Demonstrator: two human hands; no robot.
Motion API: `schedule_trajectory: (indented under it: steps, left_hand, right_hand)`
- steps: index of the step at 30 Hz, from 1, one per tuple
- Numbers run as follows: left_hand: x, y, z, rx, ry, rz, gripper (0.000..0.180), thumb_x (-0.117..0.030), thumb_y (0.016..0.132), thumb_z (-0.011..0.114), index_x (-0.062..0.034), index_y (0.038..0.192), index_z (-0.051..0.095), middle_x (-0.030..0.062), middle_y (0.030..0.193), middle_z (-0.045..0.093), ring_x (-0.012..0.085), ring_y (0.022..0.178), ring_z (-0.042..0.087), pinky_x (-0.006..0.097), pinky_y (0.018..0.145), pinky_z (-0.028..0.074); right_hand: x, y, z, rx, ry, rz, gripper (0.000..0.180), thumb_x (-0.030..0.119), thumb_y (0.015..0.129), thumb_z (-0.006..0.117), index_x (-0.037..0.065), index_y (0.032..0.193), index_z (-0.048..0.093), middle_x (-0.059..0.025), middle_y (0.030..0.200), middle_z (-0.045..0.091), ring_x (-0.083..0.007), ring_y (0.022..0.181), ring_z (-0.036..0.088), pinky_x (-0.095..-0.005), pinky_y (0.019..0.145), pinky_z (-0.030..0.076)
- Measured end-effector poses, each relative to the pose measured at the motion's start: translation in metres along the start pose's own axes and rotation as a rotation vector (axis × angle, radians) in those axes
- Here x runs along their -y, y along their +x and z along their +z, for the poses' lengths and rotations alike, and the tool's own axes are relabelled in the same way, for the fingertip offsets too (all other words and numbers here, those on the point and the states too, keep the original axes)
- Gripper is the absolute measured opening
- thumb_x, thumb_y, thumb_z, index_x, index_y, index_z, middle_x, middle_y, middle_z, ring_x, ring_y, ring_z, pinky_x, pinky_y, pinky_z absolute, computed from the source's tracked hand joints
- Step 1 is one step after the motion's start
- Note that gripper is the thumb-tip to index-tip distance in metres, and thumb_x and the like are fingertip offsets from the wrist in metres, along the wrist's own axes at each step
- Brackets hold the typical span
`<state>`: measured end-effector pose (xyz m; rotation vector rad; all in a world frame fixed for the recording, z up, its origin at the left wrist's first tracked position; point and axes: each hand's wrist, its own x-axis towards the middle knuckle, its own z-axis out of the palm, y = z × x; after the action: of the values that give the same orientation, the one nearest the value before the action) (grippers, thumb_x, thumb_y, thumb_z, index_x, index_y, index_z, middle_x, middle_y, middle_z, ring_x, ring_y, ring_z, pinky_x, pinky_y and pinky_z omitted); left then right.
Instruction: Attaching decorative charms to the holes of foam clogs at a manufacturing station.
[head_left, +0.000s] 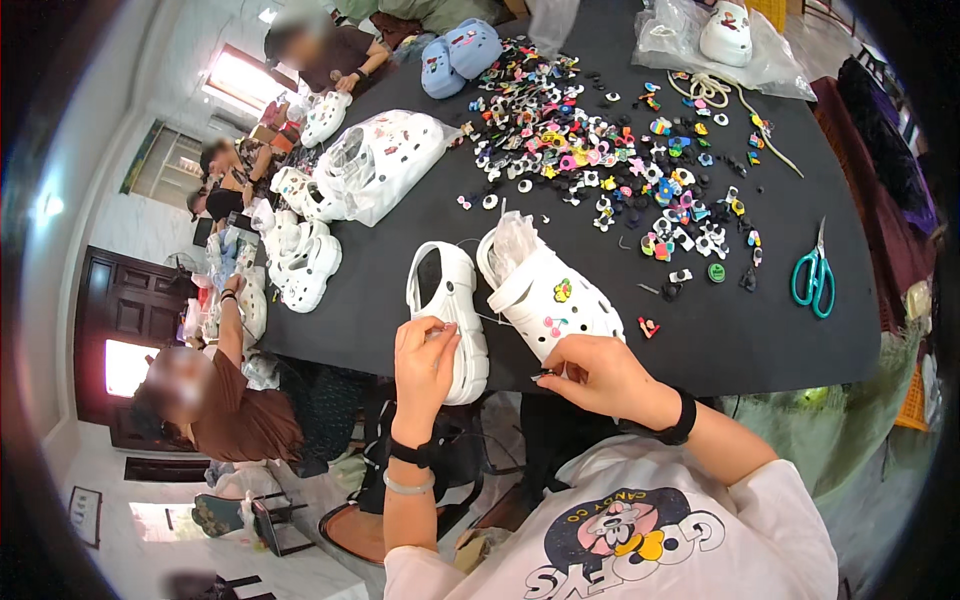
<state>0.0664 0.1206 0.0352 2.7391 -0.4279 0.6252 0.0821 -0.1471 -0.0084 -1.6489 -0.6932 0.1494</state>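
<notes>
Two white clogs lie side by side at the near edge of the black table. My left hand grips the toe end of the left clog. My right hand is closed beside the toe of the right clog, pinching something small and dark that I cannot make out. The right clog carries a yellow charm and a pink one and has clear plastic stuffed in its opening.
A wide scatter of small colourful charms covers the table's middle. Teal scissors lie at the right. Bagged white clogs, blue clogs and more white clogs sit left and far. Other people sit at the left.
</notes>
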Motion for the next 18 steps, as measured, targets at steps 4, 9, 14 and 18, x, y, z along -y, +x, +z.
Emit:
schedule_trajectory:
  steps: [4,9,14,18]
  left_hand:
    - [0.005,0.002,0.003,0.006,-0.024,-0.063,0.016,0.0,0.078,0.071,0.0001,0.094,0.072,0.0112,0.094,0.06,0.0301,0.089,0.056,0.039,0.083,0.044]
    - [0.03,0.0,0.001,-0.163,0.245,-0.137,0.038,-0.001,0.075,0.069,-0.0047,0.112,0.065,0.0148,0.106,0.053,0.0328,0.102,0.05,0.042,0.088,0.041]
    - [0.072,-0.002,-0.026,-0.077,-0.19,-0.666,0.055,-0.003,0.077,0.074,-0.0009,0.127,0.051,0.0091,0.107,0.056,0.0126,0.095,0.054,0.026,0.078,0.045]
    - [0.078,0.016,-0.048,0.147,-0.678,-0.817,0.043,-0.009,0.077,0.078,0.002,0.112,0.057,0.0041,0.085,0.064,0.0103,0.074,0.06,0.023,0.068,0.048]
  right_hand:
    - [-0.002,-0.001,0.0,0.001,-0.004,-0.022,0.018,0.017,0.084,0.075,0.005,0.086,0.062,-0.0077,0.073,0.062,-0.021,0.06,0.062,-0.0335,0.056,0.049]
    - [-0.003,0.0,0.001,0.006,-0.005,-0.043,0.018,0.017,0.084,0.075,0.005,0.086,0.062,-0.0077,0.073,0.063,-0.0208,0.06,0.063,-0.0337,0.056,0.049]
    - [-0.005,0.002,0.003,-0.032,-0.046,-0.079,0.017,0.014,0.082,0.078,0.006,0.088,0.065,-0.0052,0.072,0.064,-0.0141,0.056,0.061,-0.0277,0.051,0.048]
    - [-0.007,0.002,0.003,-0.037,-0.043,-0.086,0.018,0.014,0.081,0.079,0.006,0.088,0.065,-0.0052,0.072,0.064,-0.0143,0.056,0.06,-0.0276,0.051,0.047]
